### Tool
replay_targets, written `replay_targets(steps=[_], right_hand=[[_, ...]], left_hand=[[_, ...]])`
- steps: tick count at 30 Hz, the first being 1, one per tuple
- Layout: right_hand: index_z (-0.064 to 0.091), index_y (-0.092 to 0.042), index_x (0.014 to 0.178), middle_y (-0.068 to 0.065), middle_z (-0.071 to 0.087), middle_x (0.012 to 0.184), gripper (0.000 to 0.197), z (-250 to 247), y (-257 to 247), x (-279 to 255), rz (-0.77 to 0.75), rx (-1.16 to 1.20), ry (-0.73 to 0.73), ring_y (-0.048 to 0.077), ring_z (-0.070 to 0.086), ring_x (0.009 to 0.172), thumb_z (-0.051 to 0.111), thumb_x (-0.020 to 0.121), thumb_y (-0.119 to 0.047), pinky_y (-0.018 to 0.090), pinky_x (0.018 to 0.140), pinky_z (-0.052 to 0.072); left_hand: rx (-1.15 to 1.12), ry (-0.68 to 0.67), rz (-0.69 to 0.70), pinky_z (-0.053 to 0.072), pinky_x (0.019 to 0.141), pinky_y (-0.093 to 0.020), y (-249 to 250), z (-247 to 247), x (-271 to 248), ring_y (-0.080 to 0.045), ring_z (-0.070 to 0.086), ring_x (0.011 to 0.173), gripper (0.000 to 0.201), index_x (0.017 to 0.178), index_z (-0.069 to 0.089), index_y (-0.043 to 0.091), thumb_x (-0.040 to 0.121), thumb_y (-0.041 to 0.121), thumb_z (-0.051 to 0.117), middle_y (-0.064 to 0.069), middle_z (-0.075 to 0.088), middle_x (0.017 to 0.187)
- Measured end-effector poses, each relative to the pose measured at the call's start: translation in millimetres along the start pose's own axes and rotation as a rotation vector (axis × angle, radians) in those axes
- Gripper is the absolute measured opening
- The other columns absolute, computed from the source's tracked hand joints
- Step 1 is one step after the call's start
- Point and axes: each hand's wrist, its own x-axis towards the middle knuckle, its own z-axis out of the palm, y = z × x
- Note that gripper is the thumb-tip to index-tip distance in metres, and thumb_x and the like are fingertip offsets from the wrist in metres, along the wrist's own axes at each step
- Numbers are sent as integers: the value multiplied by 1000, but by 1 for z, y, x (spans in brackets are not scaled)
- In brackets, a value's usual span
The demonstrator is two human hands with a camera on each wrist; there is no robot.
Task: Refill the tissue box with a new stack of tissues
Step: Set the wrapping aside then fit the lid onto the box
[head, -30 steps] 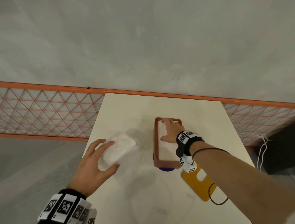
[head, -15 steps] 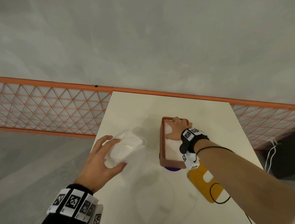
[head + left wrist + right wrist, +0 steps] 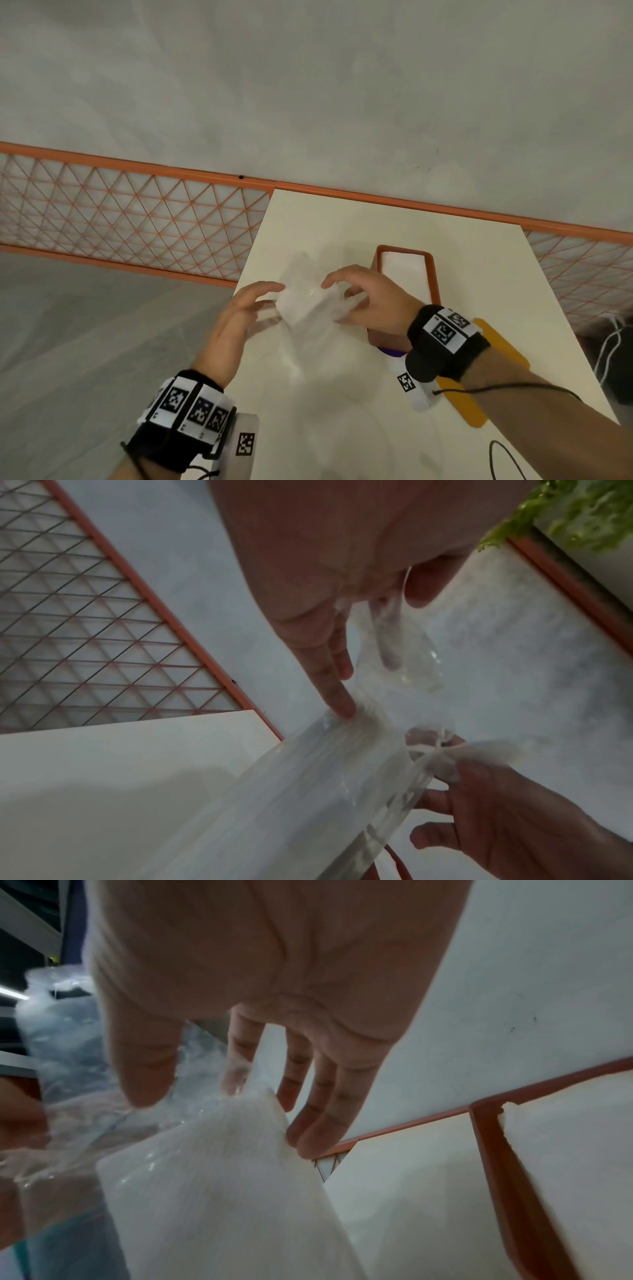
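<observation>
A stack of white tissues in a clear plastic wrapper [image 3: 308, 303] is held up over the cream table [image 3: 342, 411], between both hands. My left hand [image 3: 274, 294] holds its left end, with wrapper film running between thumb and fingers [image 3: 346, 710]. My right hand [image 3: 334, 301] pinches gathered film at the right end [image 3: 441, 748]; in the right wrist view its thumb and index finger close on the plastic above the stack [image 3: 222, 1191]. The orange tissue box [image 3: 433, 274] lies open just right of the hands, with white tissues inside [image 3: 404, 270].
A yellow-orange flat piece [image 3: 496, 363] lies on the table under my right wrist, and something purple [image 3: 390, 351] peeks out from under the box. The table's left edge [image 3: 253, 253] is close to my left hand. An orange mesh fence [image 3: 137, 219] runs behind.
My right hand left the tissues in the orange box and came left onto the wrapped stack. My left hand lifted the stack toward the middle, where both hands grip it.
</observation>
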Motion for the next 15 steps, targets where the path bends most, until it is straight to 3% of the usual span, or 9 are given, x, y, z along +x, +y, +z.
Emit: replay_targets(steps=[3,5,9,11,13,15], right_hand=[[65,-29,110,-11,60,118,29,2,1,3,37,2,57,8,61,101,70,84,-43,17,83,49],[66,-29,104,-9,62,115,25,4,2,7,52,-13,118,9,59,103,69,84,-43,23,89,48],[69,-18,85,-6,63,110,22,9,-2,11,36,5,205,7,58,102,73,81,-39,14,89,41],[65,-17,82,-3,66,105,27,12,-4,14,78,24,211,13,62,97,73,80,-43,24,87,49],[59,-20,87,-3,65,98,33,14,-5,18,152,48,213,17,63,87,74,77,-48,31,79,51],[53,-23,101,-7,60,99,42,16,-8,22,214,61,197,15,60,85,76,75,-48,29,76,48]], left_hand=[[-70,27,12,53,97,-37,-3,-2,-6,-25,60,109,47,112,60,10,70,-1,42,-7,59,124],[-104,50,8,53,97,-39,-5,-3,-9,-28,59,113,48,111,58,10,69,-6,41,-14,51,133],[-335,41,-67,47,101,-51,-6,-4,-14,-34,57,121,56,97,61,15,58,-12,30,-16,55,131],[-376,60,-71,50,99,-50,-8,-2,-15,-36,59,118,55,93,55,12,66,-23,24,-20,59,125],[-233,119,-15,56,92,-40,-14,0,-14,-34,60,114,49,90,52,14,79,-27,27,-16,60,121],[95,161,75,54,86,-33,-21,2,-9,-25,59,115,32,87,51,23,82,-8,56,-2,59,119]])
